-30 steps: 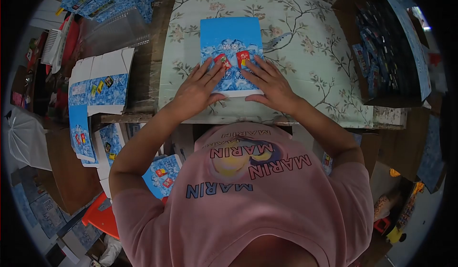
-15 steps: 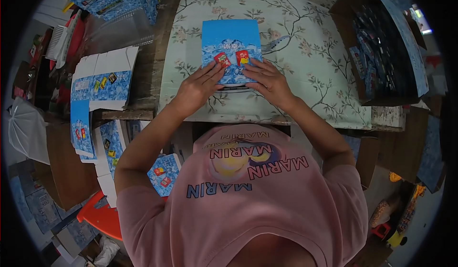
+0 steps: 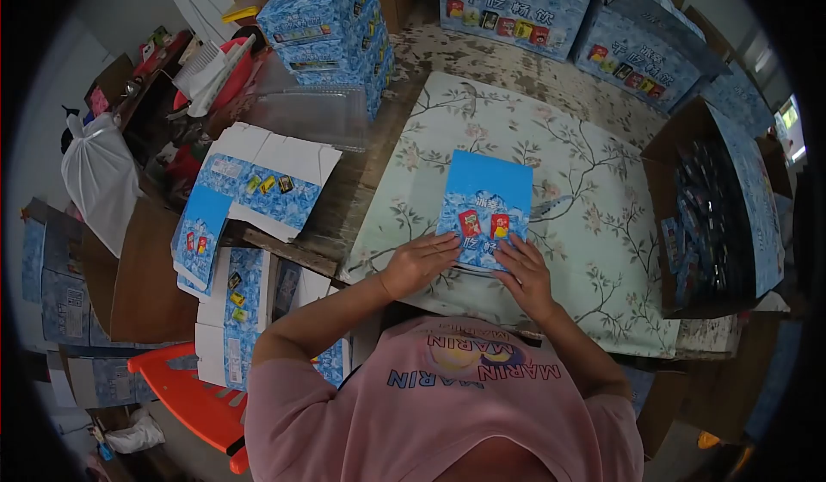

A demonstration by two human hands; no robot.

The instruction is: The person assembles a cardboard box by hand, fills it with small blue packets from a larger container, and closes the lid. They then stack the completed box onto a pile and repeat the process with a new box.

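A blue display box [image 3: 487,191] with an icy print and two red packet pictures lies on the flowered cloth in front of me. My left hand [image 3: 422,264] holds its lower left edge, the fingertips on the printed face and the thumb hidden. At the lower right corner, my right hand [image 3: 525,277] has its fingers over the face and its thumb along the near edge. Both hands are closed on the box from opposite sides. What lies beneath the box is mostly hidden.
Flat unfolded cartons [image 3: 292,185] lie at the left table edge. Behind them are clear plastic sheets [image 3: 323,116] and stacked blue boxes [image 3: 318,30]. An open carton of small dark packets [image 3: 701,224] stands right. Large printed boxes [image 3: 516,9] line the back. An orange chair [image 3: 194,404] sits lower left.
The view has tilted up, bringing the back boxes into sight. My hands have slid from lying flat across the box's lower face out towards its sides, uncovering more print.
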